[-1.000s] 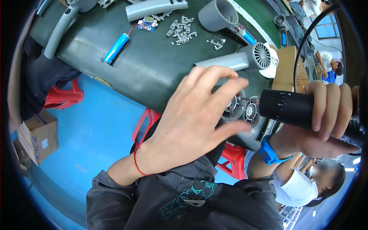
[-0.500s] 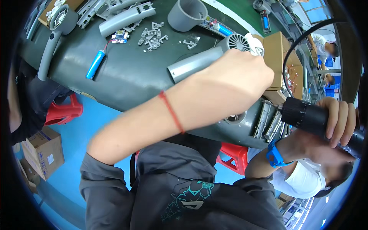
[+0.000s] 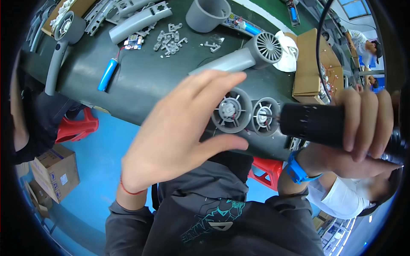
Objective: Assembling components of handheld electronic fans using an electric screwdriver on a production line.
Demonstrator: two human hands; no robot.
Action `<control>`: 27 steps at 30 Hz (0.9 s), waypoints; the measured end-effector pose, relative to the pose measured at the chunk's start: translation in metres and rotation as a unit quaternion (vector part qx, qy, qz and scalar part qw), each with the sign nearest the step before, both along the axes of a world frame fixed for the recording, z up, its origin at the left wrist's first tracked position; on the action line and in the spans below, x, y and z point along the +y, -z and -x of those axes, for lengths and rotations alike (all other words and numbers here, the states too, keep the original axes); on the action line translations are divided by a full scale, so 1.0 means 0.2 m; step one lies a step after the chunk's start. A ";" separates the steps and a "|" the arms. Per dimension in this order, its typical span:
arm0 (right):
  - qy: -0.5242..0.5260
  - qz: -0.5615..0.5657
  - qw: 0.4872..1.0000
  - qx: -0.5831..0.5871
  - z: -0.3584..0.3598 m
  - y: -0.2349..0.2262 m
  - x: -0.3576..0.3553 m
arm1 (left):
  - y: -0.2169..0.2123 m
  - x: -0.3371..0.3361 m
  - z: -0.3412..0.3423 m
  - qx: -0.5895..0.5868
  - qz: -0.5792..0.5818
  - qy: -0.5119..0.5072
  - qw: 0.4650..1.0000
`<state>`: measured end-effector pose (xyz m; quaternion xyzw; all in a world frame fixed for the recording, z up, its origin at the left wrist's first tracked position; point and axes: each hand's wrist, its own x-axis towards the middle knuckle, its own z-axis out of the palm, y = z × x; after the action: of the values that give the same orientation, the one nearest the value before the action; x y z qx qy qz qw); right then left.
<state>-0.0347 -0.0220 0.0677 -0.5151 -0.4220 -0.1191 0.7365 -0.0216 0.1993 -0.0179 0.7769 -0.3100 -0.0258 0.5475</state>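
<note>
At the right of the view, right hand (image 3: pixel 363 123) wrapped tight round a black driver (image 3: pixel 316 126), fingers curled over the top of the barrel. Long axis close to level, running right to left, tip pointing left at the hub of the right fan ring (image 3: pixel 265 116); whether tip and hub touch, cannot tell. Black cable (image 3: pixel 319 47) arching up from behind the hand. Blue wristband (image 3: pixel 295 170) on that wrist.

In mid-view, left hand (image 3: pixel 179 132) open and holding nothing, fingers spread wide and stretched up and right, fingertips near the left fan ring (image 3: pixel 232 109), thumb pointing right below it. Contact between hand and ring not clear. Red string (image 3: pixel 128 187) round the left wrist.

Two grey fan rings side by side at the near edge of the dark green table (image 3: pixel 141 89), just touching each other.

Farther back, a grey blower body (image 3: pixel 239 57) lying on its side, grille end to the right. Left of it, a blue battery (image 3: pixel 107 74) wired to a small circuit board (image 3: pixel 132 42), a scatter of small grey clips (image 3: pixel 171 37) and a grey tube (image 3: pixel 208 15). Cardboard (image 3: pixel 307 64) at the right end of the table. Red stool (image 3: pixel 77 128) below the table edge on the blue floor.
</note>
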 end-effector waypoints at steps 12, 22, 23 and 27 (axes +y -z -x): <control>0.005 0.035 0.998 0.053 -0.08 0.02 0.17 | 0.15 -0.02 0.04 0.058 0.132 -0.029 0.989; 0.027 0.057 0.994 0.093 -0.12 0.08 0.22 | 0.18 -0.01 0.03 0.054 0.135 -0.032 0.989; 0.031 0.059 0.993 0.096 -0.12 0.08 0.22 | 0.18 -0.01 0.03 0.050 0.129 -0.032 0.990; 0.014 0.101 0.990 0.100 -0.13 0.05 0.19 | 0.16 -0.02 0.02 0.064 0.128 -0.023 0.989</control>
<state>-0.0090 0.0169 0.0573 -0.6020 -0.3488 -0.0344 0.7175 -0.0261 0.1957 -0.0495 0.7040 -0.2569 -0.0228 0.6617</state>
